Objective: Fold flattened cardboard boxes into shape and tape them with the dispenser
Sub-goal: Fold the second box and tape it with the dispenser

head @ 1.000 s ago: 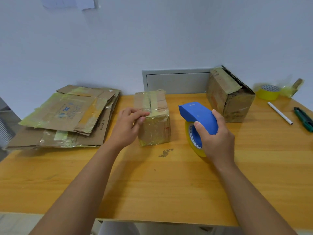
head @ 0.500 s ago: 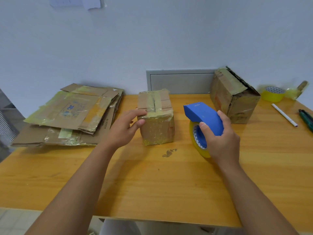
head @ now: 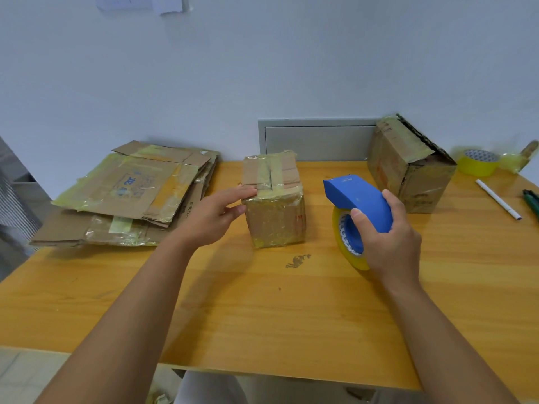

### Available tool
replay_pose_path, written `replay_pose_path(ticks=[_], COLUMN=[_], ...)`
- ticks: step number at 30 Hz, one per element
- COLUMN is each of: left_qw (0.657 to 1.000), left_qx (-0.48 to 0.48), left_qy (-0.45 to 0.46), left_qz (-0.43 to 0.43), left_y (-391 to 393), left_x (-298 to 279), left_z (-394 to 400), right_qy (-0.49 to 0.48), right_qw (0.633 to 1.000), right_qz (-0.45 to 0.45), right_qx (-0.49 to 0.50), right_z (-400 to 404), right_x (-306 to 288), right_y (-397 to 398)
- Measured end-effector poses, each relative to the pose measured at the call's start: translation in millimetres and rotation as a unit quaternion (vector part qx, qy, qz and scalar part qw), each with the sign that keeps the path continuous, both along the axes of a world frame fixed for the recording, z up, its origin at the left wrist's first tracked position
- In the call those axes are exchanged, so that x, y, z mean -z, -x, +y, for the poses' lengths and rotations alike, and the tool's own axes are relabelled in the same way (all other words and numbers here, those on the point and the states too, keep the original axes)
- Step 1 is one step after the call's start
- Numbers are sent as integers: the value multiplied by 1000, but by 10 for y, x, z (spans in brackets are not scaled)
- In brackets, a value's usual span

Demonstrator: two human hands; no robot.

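Note:
A small folded cardboard box (head: 275,217), its top seam covered with yellowish tape, stands upright in the middle of the wooden table (head: 262,316). My left hand (head: 214,218) touches the box's upper left edge with nearly straight fingers. To the right, my right hand (head: 389,243) grips the blue tape dispenser (head: 357,199), which carries a yellow tape roll (head: 347,246) and rests on the table, apart from the box. A stack of flattened cardboard boxes (head: 131,193) lies at the far left.
A larger taped box (head: 408,164) leans near the wall at the back right. Beyond it sit a spare yellow tape roll (head: 478,161), a white pen (head: 498,199) and a green tool (head: 532,199). A grey panel (head: 315,138) stands against the wall.
My left hand's fingers have straightened from a curled hold on the box's left side to a light touch at its top edge. The right hand and dispenser have stayed put.

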State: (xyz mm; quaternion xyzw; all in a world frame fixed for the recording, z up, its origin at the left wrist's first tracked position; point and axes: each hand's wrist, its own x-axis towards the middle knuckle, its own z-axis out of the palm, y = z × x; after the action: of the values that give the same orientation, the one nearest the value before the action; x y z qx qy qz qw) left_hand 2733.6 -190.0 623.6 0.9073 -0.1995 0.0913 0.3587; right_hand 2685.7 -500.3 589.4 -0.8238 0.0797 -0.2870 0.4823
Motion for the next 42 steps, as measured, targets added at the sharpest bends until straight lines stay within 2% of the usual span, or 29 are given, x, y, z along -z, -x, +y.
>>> replay_pose_path(ticks=[9, 13, 16, 20, 23, 30, 42], left_qw=[995, 995, 989, 957, 932, 899, 922], left_qx=[-45, -49, -101, -231, -291, -325, -312], left_qy=[-14, -55, -80, -156, -196, -243, -181], left_qz=[-85, -73, -70, -77, -88, -165, -139], left_y=[-71, -25, 47, 69, 17, -1, -13], left_x=[98, 25, -62, -68, -47, 189, 225], left_z=[-91, -146, -312, -711, -944, -1002, -993], right_qy=[-4, -8, -10, -12, -15, -12, -11], right_qw=[1000, 1000, 1000, 1000, 1000, 1000, 1000], right_qz=[-2, -3, -2, -1, 0, -1, 1], right_qx=[-1, 1, 0, 0, -2, -8, -7], right_z=[-14, -10, -11, -16, -31, -44, -41], right_x=[26, 10, 12, 25, 35, 41, 19], right_y=[10, 10, 12, 12, 15, 9, 22])
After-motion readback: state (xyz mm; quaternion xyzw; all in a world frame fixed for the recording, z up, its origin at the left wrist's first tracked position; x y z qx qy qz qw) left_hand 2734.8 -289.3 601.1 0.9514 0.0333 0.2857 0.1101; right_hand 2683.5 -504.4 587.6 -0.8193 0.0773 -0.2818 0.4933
